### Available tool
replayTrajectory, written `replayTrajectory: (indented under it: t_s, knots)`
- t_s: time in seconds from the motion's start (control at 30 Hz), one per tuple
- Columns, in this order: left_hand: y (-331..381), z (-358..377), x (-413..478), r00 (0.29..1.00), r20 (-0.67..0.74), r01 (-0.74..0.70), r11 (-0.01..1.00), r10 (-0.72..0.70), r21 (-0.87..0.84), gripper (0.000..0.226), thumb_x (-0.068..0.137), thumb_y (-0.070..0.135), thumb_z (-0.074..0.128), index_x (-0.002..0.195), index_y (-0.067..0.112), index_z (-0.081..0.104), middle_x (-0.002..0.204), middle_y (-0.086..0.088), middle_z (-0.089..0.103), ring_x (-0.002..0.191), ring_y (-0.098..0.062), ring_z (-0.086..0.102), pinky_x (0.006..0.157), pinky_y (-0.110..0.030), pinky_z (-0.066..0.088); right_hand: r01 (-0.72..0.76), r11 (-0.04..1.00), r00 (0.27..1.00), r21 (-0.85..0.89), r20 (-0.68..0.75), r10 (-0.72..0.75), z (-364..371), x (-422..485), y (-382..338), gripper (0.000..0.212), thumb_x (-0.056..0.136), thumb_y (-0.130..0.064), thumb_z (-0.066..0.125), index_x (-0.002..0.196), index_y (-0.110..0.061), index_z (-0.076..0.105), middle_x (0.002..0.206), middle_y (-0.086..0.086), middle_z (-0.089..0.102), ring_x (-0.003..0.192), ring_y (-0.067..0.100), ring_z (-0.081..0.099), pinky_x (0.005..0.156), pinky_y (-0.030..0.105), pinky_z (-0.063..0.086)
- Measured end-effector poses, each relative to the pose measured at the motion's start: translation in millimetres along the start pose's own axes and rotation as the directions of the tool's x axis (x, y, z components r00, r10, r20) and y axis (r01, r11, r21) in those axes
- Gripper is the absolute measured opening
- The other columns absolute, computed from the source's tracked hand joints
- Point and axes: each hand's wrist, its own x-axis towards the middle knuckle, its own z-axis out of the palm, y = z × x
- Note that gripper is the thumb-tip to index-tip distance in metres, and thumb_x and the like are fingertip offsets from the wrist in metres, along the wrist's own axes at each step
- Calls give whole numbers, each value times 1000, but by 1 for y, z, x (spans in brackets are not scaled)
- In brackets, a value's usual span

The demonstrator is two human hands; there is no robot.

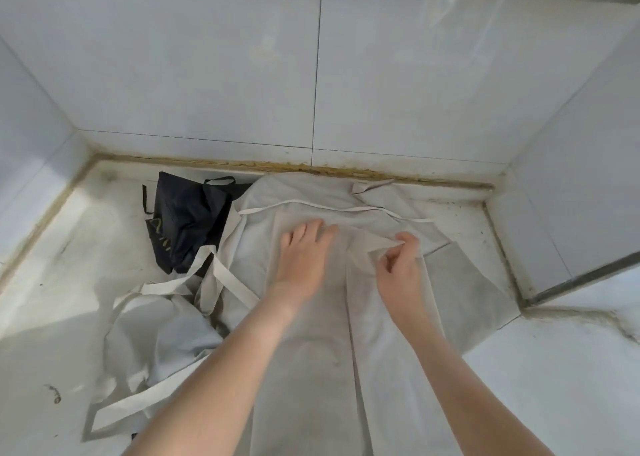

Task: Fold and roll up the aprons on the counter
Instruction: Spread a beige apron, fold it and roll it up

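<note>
A pale grey apron [308, 369] lies folded lengthwise in a long strip down the middle of the white counter [52, 317]. My left hand [301, 258] presses flat on its far end with straight fingers. My right hand [398, 261] pinches a folded corner flap of the same apron just to the right. Under it lies another grey apron [460, 282], spread out, with its straps [346, 207] running across the back. A crumpled light apron [159, 337] with long straps sits at the left. A dark navy apron [187, 227] is bunched at the back left.
Tiled walls close the counter at the back, the left and the right [588, 178]. A stained seam [277, 166] runs along the back edge. Bare counter shows at the front right [554, 386] and far left.
</note>
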Motion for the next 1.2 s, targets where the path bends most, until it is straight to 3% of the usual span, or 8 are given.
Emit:
replayTrajectory:
  t_s: [0.1, 0.27, 0.43, 0.73, 0.87, 1.07, 1.13, 1.2]
  knots:
    - [-2, 5, 24, 999, 49, 0, 1000, -1, 16, 46, 101, 28, 37, 146, 24, 30, 143, 2, 37, 134, -21, 26, 103, -36, 13, -44, 989, 998, -139, -53, 37, -10, 15, 15, 41, 86, 1, 50, 124, -12, 42, 93, 4, 53, 89, 20, 49, 79, 28, 40]
    - [4, 8, 50, 994, 106, 23, 1000, -21, -14, 27, 97, 43, 45, 115, 26, 57, 119, 4, 48, 121, -20, 32, 97, -35, 10, -47, 947, 986, -317, -168, -7, -18, 26, 42, 19, 80, -3, 70, 98, -2, 67, 104, 20, 51, 99, 37, 42, 93, 47, 39]
    - [0, 6, 60, 993, 26, 114, 984, -112, -137, 14, 98, 34, 44, 96, 31, 58, 103, 9, 56, 113, -18, 41, 95, -34, 13, -59, 943, 990, -327, -137, 15, -28, 30, 43, 9, 88, -20, 65, 92, -13, 69, 119, 2, 52, 110, 27, 38, 91, 31, 23]
    - [15, 5, 52, 960, -152, 187, 945, -234, -268, 13, 99, 21, 43, 104, 15, 52, 92, 3, 62, 102, -21, 54, 98, -34, 15, 187, 981, 971, -47, 157, -178, -55, 56, 13, 23, 92, -5, 57, 73, -18, 58, 61, -11, 50, 62, 0, 46, 67, 21, 32]
    - [17, 1, 47, 995, -63, 63, 962, -83, -266, 22, 100, 25, 38, 108, 29, 58, 108, 13, 60, 117, -14, 43, 105, -35, 5, 202, 970, 941, -137, 302, -154, -68, 65, -4, 36, 96, -14, 53, 65, -31, 47, 52, -18, 47, 61, 2, 42, 79, 29, 25]
    - [21, -11, 44, 983, 184, 47, 979, -10, -196, 38, 103, 30, 28, 130, 29, 54, 143, 11, 40, 139, -15, 19, 113, -37, -6, 76, 997, 867, -10, 494, -61, -86, 76, -30, 34, 97, -21, 53, 64, -16, 45, 56, -11, 34, 54, 4, 32, 53, 19, 26]
    - [37, -20, 46, 986, 167, 101, 869, -22, -484, 37, 104, 37, 26, 111, 41, 62, 134, 18, 46, 137, -13, 26, 110, -31, 2, 64, 998, 855, 7, 515, -59, -89, 76, -35, 33, 98, -22, 52, 66, -14, 47, 58, -10, 38, 53, 3, 34, 51, 18, 27]
    - [49, -34, 45, 962, 268, 209, 478, 56, -853, 52, 88, 73, 27, 95, 43, 69, 127, 18, 56, 129, -15, 43, 110, -33, 21, 54, 999, 854, 4, 519, -48, -89, 75, -38, 33, 98, -23, 51, 67, -14, 48, 59, -9, 42, 53, 3, 38, 51, 17, 29]
